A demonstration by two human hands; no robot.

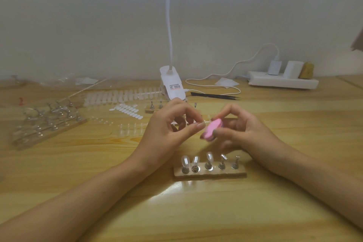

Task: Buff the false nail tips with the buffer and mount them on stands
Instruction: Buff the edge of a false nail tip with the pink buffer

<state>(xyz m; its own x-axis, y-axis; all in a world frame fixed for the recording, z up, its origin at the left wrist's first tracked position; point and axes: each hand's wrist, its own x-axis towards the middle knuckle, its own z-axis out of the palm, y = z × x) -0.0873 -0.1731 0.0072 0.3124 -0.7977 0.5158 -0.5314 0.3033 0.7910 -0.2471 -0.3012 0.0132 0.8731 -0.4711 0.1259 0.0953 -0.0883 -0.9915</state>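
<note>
My left hand (172,124) pinches thumb to forefinger on what I take to be a nail tip (202,123). It is clear and tiny, so I can barely tell it from my own fingertip. My right hand (241,125) grips the pink buffer (211,128), whose edge sits right against that pinch.

The tip is probably slick and springy, so a hard stroke could flick it out of my fingers, and a clear tip on this tabletop (98,173) would be hard to find. Pressing too long in one place could thin it or scuff my own nail. The stand (210,176) sits just below my wrists with three tips mounted and two pegs (223,157) bare, so a dropped wrist could knock it over.

The tabletop is pale glossy wood, which would let small things slide. Farther back lie rows of spare tips (121,96), another stand (49,124) to the left, black tweezers (214,95), a clip lamp (172,86) and a white power strip (282,81). Behind them is a plain grey wall (78,25), and the light is dim.
</note>
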